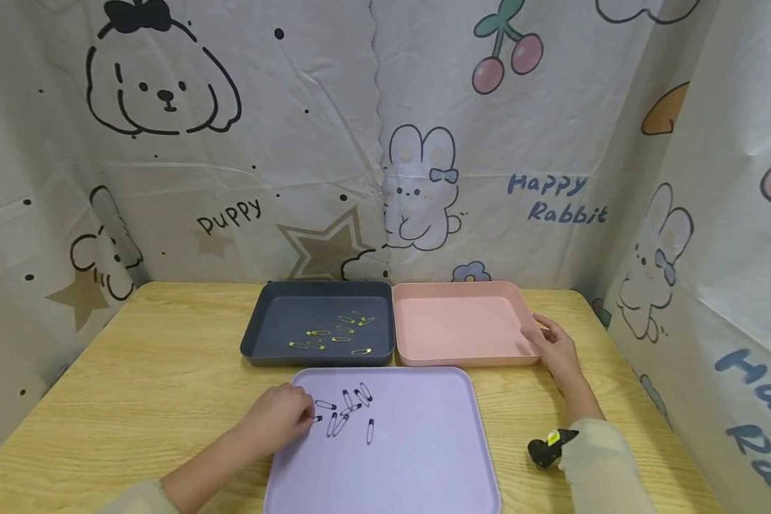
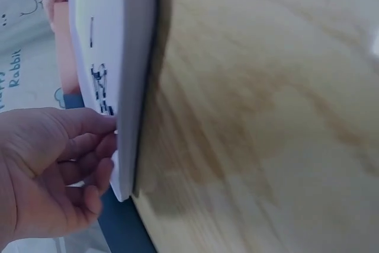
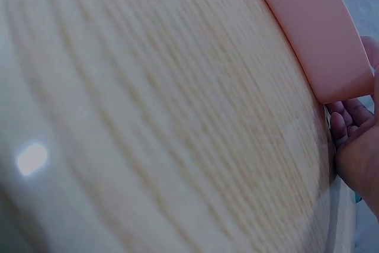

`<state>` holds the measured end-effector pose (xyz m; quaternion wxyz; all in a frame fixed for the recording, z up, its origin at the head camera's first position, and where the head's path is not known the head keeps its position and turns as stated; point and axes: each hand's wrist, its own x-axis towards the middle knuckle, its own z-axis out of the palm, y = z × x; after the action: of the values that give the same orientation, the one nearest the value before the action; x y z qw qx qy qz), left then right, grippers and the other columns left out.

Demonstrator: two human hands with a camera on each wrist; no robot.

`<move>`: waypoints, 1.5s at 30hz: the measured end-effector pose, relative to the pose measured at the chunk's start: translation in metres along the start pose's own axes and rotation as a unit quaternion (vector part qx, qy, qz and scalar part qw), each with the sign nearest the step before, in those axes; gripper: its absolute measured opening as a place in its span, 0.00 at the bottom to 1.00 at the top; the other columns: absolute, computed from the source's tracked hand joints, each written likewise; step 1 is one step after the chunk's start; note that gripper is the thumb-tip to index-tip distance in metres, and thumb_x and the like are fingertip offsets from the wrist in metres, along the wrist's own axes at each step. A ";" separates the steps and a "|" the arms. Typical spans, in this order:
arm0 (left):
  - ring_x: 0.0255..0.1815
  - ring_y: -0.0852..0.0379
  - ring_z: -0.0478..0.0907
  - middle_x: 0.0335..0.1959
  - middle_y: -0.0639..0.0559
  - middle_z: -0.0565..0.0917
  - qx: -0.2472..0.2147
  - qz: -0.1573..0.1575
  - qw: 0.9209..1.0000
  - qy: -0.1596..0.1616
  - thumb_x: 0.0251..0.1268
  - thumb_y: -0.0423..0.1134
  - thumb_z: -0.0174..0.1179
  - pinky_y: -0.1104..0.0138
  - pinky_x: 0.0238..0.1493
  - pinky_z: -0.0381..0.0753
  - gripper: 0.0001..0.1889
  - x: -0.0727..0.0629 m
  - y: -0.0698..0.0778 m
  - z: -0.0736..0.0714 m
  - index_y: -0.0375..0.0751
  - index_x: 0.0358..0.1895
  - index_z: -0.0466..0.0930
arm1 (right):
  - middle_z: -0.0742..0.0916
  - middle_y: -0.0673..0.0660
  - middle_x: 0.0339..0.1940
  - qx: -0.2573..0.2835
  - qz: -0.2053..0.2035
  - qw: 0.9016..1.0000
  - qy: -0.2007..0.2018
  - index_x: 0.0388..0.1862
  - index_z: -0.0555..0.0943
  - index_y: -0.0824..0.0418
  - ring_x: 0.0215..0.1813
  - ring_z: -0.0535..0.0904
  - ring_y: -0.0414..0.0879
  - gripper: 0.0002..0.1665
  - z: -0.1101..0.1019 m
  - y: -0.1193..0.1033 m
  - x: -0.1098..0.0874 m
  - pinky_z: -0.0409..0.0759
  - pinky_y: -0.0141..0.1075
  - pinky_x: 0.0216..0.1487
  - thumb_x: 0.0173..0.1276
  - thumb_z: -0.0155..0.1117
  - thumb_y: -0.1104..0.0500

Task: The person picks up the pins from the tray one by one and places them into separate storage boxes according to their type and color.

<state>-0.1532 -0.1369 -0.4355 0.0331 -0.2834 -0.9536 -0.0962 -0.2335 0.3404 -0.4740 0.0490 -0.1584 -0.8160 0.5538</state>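
My left hand (image 1: pixel 285 414) is at the left edge of the lavender tray (image 1: pixel 417 457), fingers curled and thumb against the index finger. It seems to pinch a safety pin (image 1: pixel 318 419), whose black end peeks out; the rim (image 2: pixel 131 87) hides the fingertips in the left wrist view. Several more black-ended safety pins (image 1: pixel 370 432) lie just right of it. On the right, my right hand (image 1: pixel 557 355) grips the pink tray (image 1: pixel 459 328) by its right wall (image 3: pixel 320 39), thumb over the rim and fingers outside.
Left of the pink tray stands a dark blue tray (image 1: pixel 270 325) with several yellow safety pins (image 1: pixel 340 339) in it. All trays rest on a wooden table (image 1: pixel 135 400). A printed cloth (image 1: pixel 334 143) hangs behind and at both sides. A black wrist device (image 1: pixel 546 450) is on my right wrist.
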 end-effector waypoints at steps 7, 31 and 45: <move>0.22 0.61 0.67 0.17 0.58 0.73 -0.120 -0.113 0.983 -0.076 0.47 0.31 0.63 0.68 0.28 0.68 0.08 0.006 0.004 -0.005 0.45 0.19 0.75 | 0.67 0.61 0.66 0.002 0.000 1.000 0.005 0.73 0.59 0.54 0.60 0.62 0.46 0.42 -0.002 -0.001 -0.002 0.66 0.14 0.38 0.65 0.57 0.40; 0.25 0.61 0.68 0.21 0.57 0.74 -0.184 -0.088 0.977 -0.062 0.49 0.33 0.57 0.69 0.29 0.67 0.02 0.047 -0.002 -0.032 0.45 0.24 0.75 | 0.67 0.63 0.67 0.001 -0.004 1.000 0.009 0.72 0.59 0.55 0.63 0.63 0.50 0.41 0.000 0.000 -0.001 0.66 0.14 0.38 0.65 0.57 0.40; 0.23 0.60 0.69 0.23 0.54 0.75 -0.212 -0.055 0.974 -0.059 0.55 0.34 0.58 0.68 0.28 0.68 0.02 0.103 0.010 -0.042 0.41 0.28 0.76 | 0.69 0.62 0.64 -0.006 -0.015 1.000 0.017 0.71 0.61 0.54 0.59 0.63 0.47 0.40 0.001 0.002 0.000 0.66 0.14 0.38 0.65 0.58 0.41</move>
<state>-0.2336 -0.0818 -0.3806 -0.0893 -0.2362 -0.9259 -0.2809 -0.2337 0.3404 -0.4764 0.0702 -0.1561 -0.8204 0.5456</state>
